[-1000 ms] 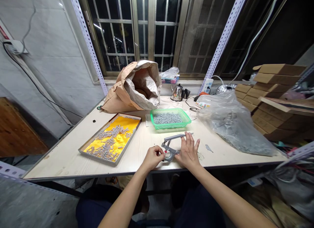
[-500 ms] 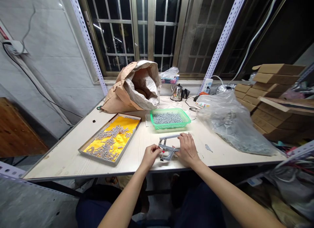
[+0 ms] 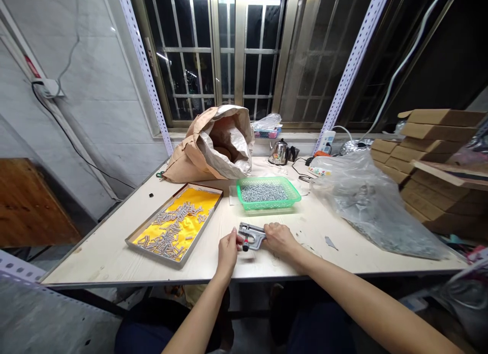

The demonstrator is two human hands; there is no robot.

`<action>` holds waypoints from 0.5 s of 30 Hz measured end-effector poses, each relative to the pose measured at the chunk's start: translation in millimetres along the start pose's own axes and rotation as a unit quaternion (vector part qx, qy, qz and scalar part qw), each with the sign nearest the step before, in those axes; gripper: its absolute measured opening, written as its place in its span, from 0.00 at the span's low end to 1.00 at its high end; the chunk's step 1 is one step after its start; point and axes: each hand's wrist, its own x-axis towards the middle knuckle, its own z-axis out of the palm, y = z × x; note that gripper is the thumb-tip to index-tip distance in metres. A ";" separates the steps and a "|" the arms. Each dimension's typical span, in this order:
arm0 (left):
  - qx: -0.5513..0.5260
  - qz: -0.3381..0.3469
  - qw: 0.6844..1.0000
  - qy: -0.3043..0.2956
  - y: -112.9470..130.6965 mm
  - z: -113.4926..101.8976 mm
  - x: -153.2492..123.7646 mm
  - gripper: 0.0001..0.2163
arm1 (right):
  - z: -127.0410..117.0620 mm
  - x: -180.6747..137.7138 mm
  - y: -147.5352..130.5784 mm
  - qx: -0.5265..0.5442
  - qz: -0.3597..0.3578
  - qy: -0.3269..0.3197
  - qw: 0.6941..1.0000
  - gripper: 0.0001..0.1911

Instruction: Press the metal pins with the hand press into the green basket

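Note:
A small grey hand press tool (image 3: 251,235) with a red part stands near the table's front edge. My right hand (image 3: 279,239) is closed over its handle, pressing it down. My left hand (image 3: 227,251) pinches at the tool's left end, by the red part; what its fingertips hold is too small to see. Behind the tool sits a green basket (image 3: 293,193) full of small metal cylinders. To the left lies a metal tray (image 3: 134,238) with a yellow lining and several scattered metal cylinders.
A brown paper sack (image 3: 198,150) lies open at the back of the table (image 3: 107,252). A clear plastic bag (image 3: 373,206) of parts lies at the right, with stacked cardboard boxes (image 3: 430,150) beyond. A kettle (image 3: 279,152) stands by the window.
My right hand has closed the tool's handle down from its raised position. The tool and both hands sit slightly further left, and the camera has tilted up a little.

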 end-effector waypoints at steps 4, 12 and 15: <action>0.022 -0.017 0.999 -0.028 0.6 -0.5 2.3 0.18 | -9.6 1.7 -1.2 0.003 0.024 0.050 0.998 0.14; 0.091 -0.044 0.988 -0.119 14.7 5.3 -0.9 0.10 | -7.2 -18.4 1.2 0.044 0.054 0.203 0.977 0.21; 0.102 -0.057 0.986 -0.120 16.5 8.3 5.3 0.10 | 2.7 -30.2 4.5 0.056 0.108 0.184 0.975 0.25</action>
